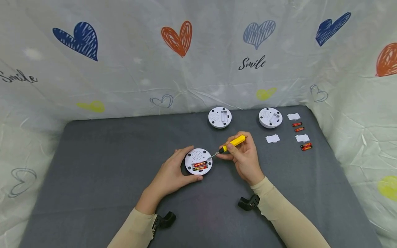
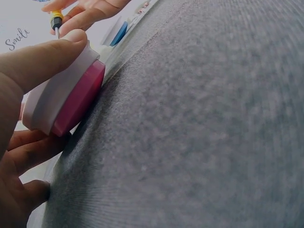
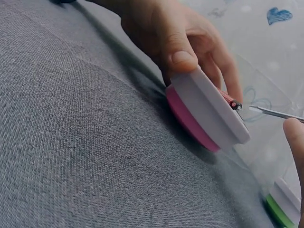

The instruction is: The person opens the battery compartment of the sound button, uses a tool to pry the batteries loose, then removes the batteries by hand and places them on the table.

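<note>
A round white device (image 1: 196, 155) with a pink lower part lies with its perforated back up on the grey cloth. My left hand (image 1: 169, 175) grips it from the left, thumb on the near edge and fingers round the far side. Two red-and-black batteries (image 1: 200, 166) sit in its uncovered compartment; in the right wrist view one battery end (image 3: 235, 105) stands slightly above the rim. My right hand (image 1: 245, 161) holds a screwdriver (image 1: 237, 140) by its yellow handle. The metal tip points down-left, close to the right end of the batteries.
Two similar round devices, one at the back middle (image 1: 220, 117) and one farther right (image 1: 270, 117), lie back up with uncovered compartments. At right are white battery covers (image 1: 273, 138) and several loose batteries (image 1: 306, 147). A patterned curtain (image 1: 198, 75) hangs behind the table.
</note>
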Available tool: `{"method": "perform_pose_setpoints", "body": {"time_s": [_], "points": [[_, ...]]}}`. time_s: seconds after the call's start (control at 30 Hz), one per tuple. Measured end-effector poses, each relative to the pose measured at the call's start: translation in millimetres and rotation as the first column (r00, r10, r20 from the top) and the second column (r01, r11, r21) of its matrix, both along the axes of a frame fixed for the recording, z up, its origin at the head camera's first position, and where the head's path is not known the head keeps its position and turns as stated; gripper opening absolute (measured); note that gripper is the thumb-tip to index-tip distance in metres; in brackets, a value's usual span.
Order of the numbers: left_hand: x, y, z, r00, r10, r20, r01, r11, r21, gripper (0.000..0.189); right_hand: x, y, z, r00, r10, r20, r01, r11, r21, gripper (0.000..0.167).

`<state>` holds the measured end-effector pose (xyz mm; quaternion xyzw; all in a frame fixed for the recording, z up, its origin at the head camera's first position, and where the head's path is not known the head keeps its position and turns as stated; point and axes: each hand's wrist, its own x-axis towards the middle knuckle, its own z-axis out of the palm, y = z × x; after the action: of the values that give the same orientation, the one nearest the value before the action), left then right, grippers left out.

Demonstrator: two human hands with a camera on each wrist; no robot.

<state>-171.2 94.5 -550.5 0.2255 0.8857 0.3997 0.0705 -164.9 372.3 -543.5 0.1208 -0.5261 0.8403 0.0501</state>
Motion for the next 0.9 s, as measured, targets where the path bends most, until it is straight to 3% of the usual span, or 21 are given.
{"method": "perform_pose_setpoints", "body": {"time_s": [0.33,0.73,0.9], "points": [[2.3,-3.0,-1.4,0.996,-0.055,-0.063,0.054,0.998,-0.021,0.088,-1.1,2.5,-0.5,0.999,-0.008,-0.031,0.008,1.0,-0.007,0.03],[1.6,-6.6,-2.6,0.998,-0.054,-0.042,0.053,0.998,-0.02,0.089,-1.4,4.9,-0.4,0.999,-0.018,-0.028,0.018,1.0,0.008,0.029],[-0.8,-8.5,-2.4,0.998,-0.033,-0.055,0.035,0.999,0.04,0.073,-2.1,5.2,0.6,0.999,-0.016,-0.033,0.015,1.0,-0.004,0.027]]}}
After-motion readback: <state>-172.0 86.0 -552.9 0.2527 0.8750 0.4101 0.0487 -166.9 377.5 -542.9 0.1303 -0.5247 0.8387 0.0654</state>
